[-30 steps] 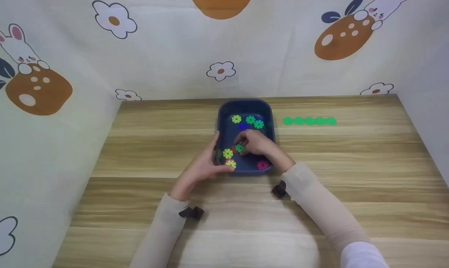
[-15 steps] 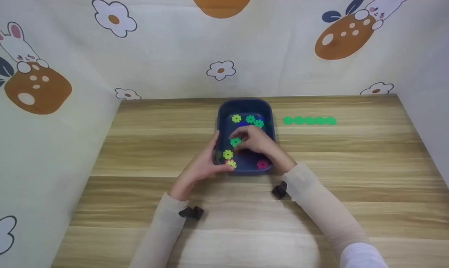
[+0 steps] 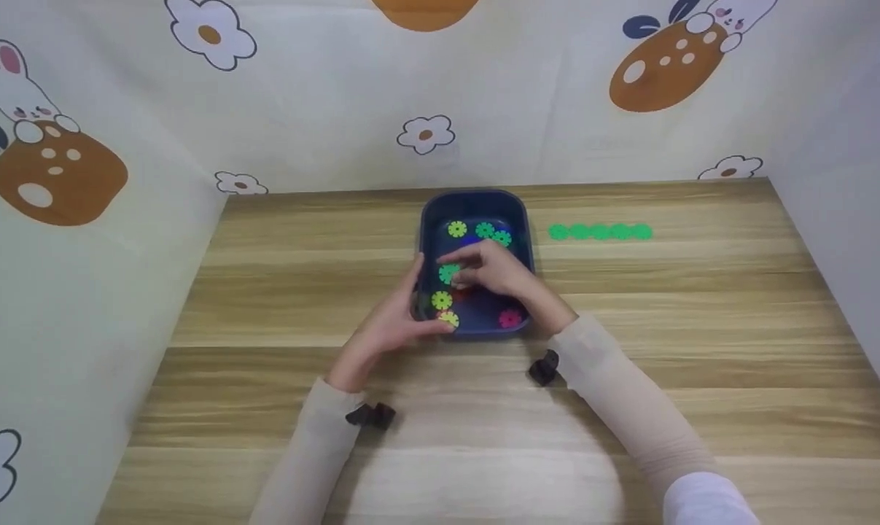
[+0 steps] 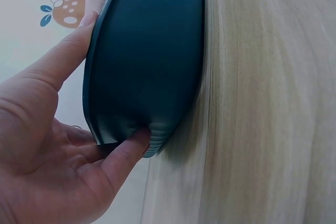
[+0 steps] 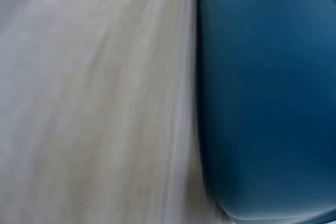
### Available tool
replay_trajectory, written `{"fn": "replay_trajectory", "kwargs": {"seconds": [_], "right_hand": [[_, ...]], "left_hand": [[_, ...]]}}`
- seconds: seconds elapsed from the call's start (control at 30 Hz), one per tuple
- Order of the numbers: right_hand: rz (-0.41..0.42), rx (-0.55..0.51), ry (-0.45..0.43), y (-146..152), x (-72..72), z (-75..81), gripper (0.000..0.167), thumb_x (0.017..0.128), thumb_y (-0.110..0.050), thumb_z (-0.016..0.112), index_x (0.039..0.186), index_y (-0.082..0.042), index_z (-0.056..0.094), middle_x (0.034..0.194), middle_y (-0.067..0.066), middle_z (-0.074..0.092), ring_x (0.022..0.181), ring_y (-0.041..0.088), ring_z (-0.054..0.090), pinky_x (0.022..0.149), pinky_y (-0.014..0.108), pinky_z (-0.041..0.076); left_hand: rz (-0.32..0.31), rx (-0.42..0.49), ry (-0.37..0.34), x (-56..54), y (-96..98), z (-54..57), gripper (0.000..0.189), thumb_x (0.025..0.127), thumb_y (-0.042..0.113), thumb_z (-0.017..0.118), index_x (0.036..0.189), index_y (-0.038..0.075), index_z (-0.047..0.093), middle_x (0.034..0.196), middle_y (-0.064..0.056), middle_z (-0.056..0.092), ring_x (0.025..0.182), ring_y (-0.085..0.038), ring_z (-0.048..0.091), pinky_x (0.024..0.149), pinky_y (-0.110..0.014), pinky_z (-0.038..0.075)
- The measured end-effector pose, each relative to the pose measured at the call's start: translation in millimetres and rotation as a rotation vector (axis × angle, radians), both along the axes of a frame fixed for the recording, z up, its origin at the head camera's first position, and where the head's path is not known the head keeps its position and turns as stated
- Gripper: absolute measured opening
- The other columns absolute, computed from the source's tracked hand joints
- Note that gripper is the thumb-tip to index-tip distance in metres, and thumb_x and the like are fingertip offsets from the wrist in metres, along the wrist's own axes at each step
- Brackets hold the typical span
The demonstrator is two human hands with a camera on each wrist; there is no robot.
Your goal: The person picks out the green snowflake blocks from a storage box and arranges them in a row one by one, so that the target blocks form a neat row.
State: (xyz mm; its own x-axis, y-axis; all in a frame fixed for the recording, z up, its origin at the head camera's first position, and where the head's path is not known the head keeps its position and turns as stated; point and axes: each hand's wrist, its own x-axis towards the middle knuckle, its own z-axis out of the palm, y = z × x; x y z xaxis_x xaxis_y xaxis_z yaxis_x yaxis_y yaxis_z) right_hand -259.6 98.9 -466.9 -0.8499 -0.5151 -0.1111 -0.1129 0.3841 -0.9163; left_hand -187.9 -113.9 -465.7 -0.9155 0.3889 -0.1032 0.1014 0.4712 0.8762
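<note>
A dark blue plastic box (image 3: 476, 332) stands on the table with loose snowflake building discs inside. My left hand (image 3: 392, 317) holds its near left corner, thumb at the near rim and fingers along the left side. In the left wrist view that hand (image 4: 68, 166) grips the box wall (image 4: 147, 51). My right hand (image 3: 494, 270) is inside the box, with a green snowflake disc (image 3: 449, 274) between thumb and index finger. A red piece (image 3: 463, 294) lies partly hidden below it. The right wrist view shows only the box's outer wall (image 5: 268, 93) and table.
Yellow discs (image 3: 442, 300), more green discs (image 3: 485, 230) and a pink disc (image 3: 510, 318) lie in the box. A row of several green discs (image 3: 601, 232) lies on the wooden table (image 3: 629, 313) right of the box. A patterned cloth (image 3: 323, 102) backs the table.
My right hand has moved a little left and away from me inside the box, and the green disc moved with it. The left hand has kept its hold on the box.
</note>
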Motion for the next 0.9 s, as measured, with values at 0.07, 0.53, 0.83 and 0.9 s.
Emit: {"fn": "replay_trajectory", "kwargs": {"seconds": [0.07, 0.53, 0.83, 0.9], "right_hand": [[-0.005, -0.014, -0.019, 0, 0.1, 1.1, 0.031, 0.093, 0.003, 0.063, 0.123, -0.001, 0.070, 0.108, 0.023, 0.074, 0.085, 0.021, 0.075, 0.081, 0.032, 0.062], [-0.088, -0.105, -0.039, 0, 5.6, 1.8, 0.026, 0.092, 0.003, 0.065, 0.117, 0.002, 0.072, 0.105, 0.025, 0.074, 0.081, 0.016, 0.075, 0.079, 0.035, 0.063], [-0.162, -0.154, -0.011, 12, 9.1, 18.8, 0.023, 0.092, 0.000, 0.067, 0.114, 0.002, 0.073, 0.108, 0.023, 0.074, 0.081, 0.010, 0.075, 0.077, 0.033, 0.063], [-0.168, -0.151, 0.010, 17, 9.1, 23.9, 0.023, 0.092, -0.001, 0.068, 0.114, 0.003, 0.073, 0.108, 0.024, 0.074, 0.080, 0.010, 0.075, 0.077, 0.035, 0.063]], "left_hand": [[-0.006, -0.005, 0.010, -0.4, 0.4, -0.1, 0.117, 0.079, 0.026, 0.086, 0.162, 0.014, 0.005, 0.169, -0.009, 0.011, 0.153, -0.028, 0.023, 0.126, -0.048, 0.022], [-0.005, -0.031, 0.018, 2.2, -0.5, 0.2, 0.119, 0.078, 0.027, 0.086, 0.161, 0.012, 0.003, 0.169, -0.012, 0.011, 0.153, -0.030, 0.023, 0.126, -0.047, 0.022], [0.005, -0.047, 0.000, 0.3, 1.0, 1.4, 0.119, 0.077, 0.031, 0.087, 0.162, 0.014, 0.004, 0.169, -0.010, 0.012, 0.153, -0.029, 0.024, 0.126, -0.049, 0.022], [0.015, -0.055, -0.011, 0.5, 0.3, 0.6, 0.119, 0.077, 0.031, 0.087, 0.162, 0.015, 0.004, 0.169, -0.010, 0.013, 0.153, -0.029, 0.024, 0.126, -0.048, 0.022]]}}
